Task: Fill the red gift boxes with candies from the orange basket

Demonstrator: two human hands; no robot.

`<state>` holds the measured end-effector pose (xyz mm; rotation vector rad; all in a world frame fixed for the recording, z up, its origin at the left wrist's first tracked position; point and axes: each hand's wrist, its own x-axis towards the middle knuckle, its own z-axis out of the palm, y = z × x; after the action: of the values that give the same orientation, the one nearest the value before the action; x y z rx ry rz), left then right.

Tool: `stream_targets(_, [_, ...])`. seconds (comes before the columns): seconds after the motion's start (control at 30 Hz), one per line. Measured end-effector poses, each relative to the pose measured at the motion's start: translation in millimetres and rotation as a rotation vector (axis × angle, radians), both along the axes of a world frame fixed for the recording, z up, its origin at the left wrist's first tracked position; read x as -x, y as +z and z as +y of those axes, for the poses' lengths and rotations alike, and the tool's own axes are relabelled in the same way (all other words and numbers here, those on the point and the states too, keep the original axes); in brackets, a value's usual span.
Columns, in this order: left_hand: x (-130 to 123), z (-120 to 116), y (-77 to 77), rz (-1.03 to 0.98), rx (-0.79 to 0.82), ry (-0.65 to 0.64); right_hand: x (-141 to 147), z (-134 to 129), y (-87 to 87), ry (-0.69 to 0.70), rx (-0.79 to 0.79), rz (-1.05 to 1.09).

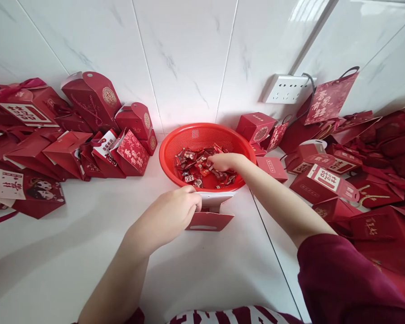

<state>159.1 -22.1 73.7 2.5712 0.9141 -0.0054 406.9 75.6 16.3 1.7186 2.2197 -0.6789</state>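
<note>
A red plastic colander [170,148] stands against the tiled wall, with many small wrapped candies [197,168] in red and dark wrappers lying in it. My right hand [224,162] reaches down into the colander among the candies, fingers bent and their tips partly hidden, so what they hold cannot be made out. In front of the colander is an open red gift box [211,221], its top flaps spread. My left hand [180,207] grips the left edge of this box, fingers curled over it.
Rows of red gift boxes [97,105] line the left side along the wall. More red boxes and bags [324,182] crowd the right. A white power strip [288,89] with a dark cable is on the wall. A seam crosses the white table [97,243].
</note>
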Motion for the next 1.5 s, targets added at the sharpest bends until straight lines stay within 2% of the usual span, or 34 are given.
stream_targets(0.13, [1,2,-3.4,-0.008,-0.010,0.012,0,19,1.9,0.005,0.005,-0.085])
stream_targets(0.27, [2,-1,-0.1,-0.029,-0.010,-0.002,7,22,-7.0,0.034,-0.012,-0.125])
stream_targets(0.4, [2,-15,11.6,-0.137,0.020,-0.111,9,15,-22.1,0.046,-0.056,-0.148])
stream_targets(0.5, [4,-29,18.0,-0.175,-0.013,-0.159,10,10,-32.4,0.068,-0.103,-0.152])
stream_targets(0.67, [9,-37,18.0,-0.124,0.020,-0.349,18,10,-39.8,0.088,-0.174,-0.172])
stream_targets(0.9, [10,-21,14.8,-0.076,0.050,-0.370,21,11,-32.9,0.083,-0.144,-0.200])
stream_targets(1.03, [9,-16,15.0,-0.102,0.048,-0.383,14,5,-10.1,0.085,-0.106,-0.187])
stream_targets(1.1, [7,-15,13.9,-0.128,0.043,-0.320,9,-8,9.1,0.089,-0.132,-0.161])
stream_targets(1.17, [4,-12,11.8,-0.157,0.009,-0.220,3,-31,30.0,0.054,-0.228,-0.099])
stream_targets(1.23, [3,-6,8.9,-0.181,-0.046,-0.122,-3,-64,49.0,-0.046,-0.422,0.165])
stream_targets(1.3, [2,3,6.0,-0.194,-0.077,-0.047,-8,-99,63.2,-0.045,-0.505,0.444])
stream_targets(1.4, [2,14,2.8,-0.154,-0.023,0.001,-9,-142,73.7,-0.033,-0.604,0.693])
stream_targets(1.5, [0,20,1.5,-0.105,0.055,-0.011,-2,-163,72.6,0.006,-0.704,0.769])
